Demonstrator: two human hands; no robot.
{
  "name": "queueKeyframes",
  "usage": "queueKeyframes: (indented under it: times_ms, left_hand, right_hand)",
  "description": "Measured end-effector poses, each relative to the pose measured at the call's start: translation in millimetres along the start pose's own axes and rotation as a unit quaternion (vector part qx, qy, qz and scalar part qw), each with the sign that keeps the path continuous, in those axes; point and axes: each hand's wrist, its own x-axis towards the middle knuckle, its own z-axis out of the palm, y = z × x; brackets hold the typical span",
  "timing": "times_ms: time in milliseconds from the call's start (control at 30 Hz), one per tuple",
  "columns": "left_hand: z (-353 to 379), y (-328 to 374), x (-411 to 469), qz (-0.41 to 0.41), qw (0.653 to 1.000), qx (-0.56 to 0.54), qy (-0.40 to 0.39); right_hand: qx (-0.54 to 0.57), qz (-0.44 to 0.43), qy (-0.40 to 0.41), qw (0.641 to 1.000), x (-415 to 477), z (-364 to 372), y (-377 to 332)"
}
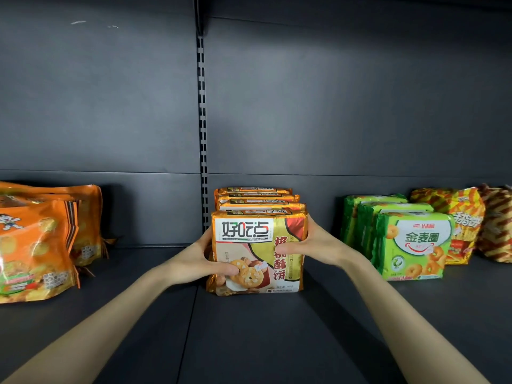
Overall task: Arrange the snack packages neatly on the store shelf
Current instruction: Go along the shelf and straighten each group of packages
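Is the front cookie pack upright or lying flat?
Upright: the pack stands on its lower edge, held between left hand and right hand.

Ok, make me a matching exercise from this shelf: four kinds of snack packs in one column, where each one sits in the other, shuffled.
Things:
1. orange bags
2. gold biscuit pack
3. green ring-biscuit packs
4. yellow-and-red striped packs

Places:
A. farthest right of the four
B. left end of the shelf
C. centre, gripped by the left hand and right hand
D. between the gripped pack and the striped ones

Pairs: 1-B, 2-C, 3-D, 4-A
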Motion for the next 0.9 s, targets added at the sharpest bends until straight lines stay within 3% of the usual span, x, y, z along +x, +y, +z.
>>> queueKeyframes:
  times_ms: [167,400,467,733,900]
  left_hand:
    - [9.3,4.9,-25.3,0.005,0.983,0.165,0.084]
    - [36.8,43.3,-63.7,0.009,0.861,0.469,0.198]
    - [43.2,59.8,-68.9,0.045,0.846,0.485,0.217]
    - [92.9,137.4,-43.6,0.195,0.859,0.434,0.190]
    - [147.7,164.3,-4.4,0.192,0.869,0.415,0.187]
  right_hand:
    - [-0.095,0.037,0.048,0.994,-21.2,-0.1,-12.3]
    - [-0.299,0.050,0.097,0.948,-56.3,-14.0,-26.6]
    - [-0.339,0.051,0.108,0.933,-66.4,-25.0,-30.7]
    - [-0.421,0.030,0.164,0.891,-112.6,-93.2,-35.6]
    - [-0.434,0.011,0.173,0.884,-139.6,-148.5,-16.7]
